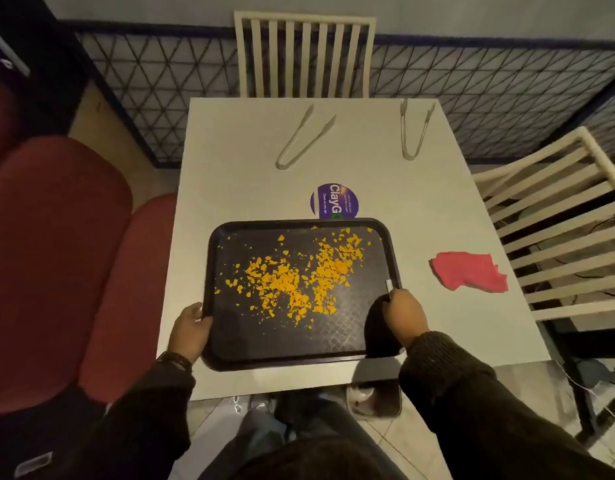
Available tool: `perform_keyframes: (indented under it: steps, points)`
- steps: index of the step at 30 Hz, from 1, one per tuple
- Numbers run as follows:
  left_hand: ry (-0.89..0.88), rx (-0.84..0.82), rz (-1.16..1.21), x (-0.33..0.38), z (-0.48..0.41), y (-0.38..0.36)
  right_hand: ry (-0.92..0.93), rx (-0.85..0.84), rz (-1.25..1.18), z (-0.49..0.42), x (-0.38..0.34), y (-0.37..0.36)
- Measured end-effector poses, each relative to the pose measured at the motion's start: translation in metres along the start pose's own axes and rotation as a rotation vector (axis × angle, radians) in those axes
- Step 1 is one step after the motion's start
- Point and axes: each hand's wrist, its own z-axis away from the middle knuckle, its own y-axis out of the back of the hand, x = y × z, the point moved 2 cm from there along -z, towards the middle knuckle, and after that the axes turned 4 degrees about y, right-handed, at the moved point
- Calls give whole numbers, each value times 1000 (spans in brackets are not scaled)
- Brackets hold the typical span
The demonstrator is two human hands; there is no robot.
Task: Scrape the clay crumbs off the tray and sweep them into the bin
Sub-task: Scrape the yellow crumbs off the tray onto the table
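Observation:
A black tray (333,337) lies on the white table, strewn with several orange clay crumbs (299,275) across its middle and far right. My left hand (190,329) grips the tray's near left rim. My right hand (403,315) is closed on a thin scraper (388,287) whose pale tip points up over the tray's right edge; a dark shape under this hand hides the tray's near right corner. A shiny metal bin (375,396) sits below the table's near edge, between my arms.
Two tongs (304,138) (415,129) lie at the table's far side. A purple round sticker (333,200) is beyond the tray, a red cloth (470,271) to its right. Slatted chairs (304,55) (558,230) stand at the far and right sides, red seats (57,254) at left.

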Motion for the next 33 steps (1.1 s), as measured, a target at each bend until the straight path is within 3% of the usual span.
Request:
perform_keyframes:
  steps: [10, 15, 21, 27, 33]
  points:
    - [58, 16, -68, 1, -8, -6, 70, -45, 203, -14, -4, 2]
    - [50, -21, -75, 8, -18, 1, 68, -10, 169, -14, -10, -1]
    - [-14, 75, 4, 22, -24, 4, -3, 10, 163, -11, -9, -7]
    - [-122, 47, 139, 37, -15, 3, -64, 99, -108, -3, -13, -9]
    - [-302, 62, 69, 60, -19, 23, -77, 295, -465, 16, -24, -5]
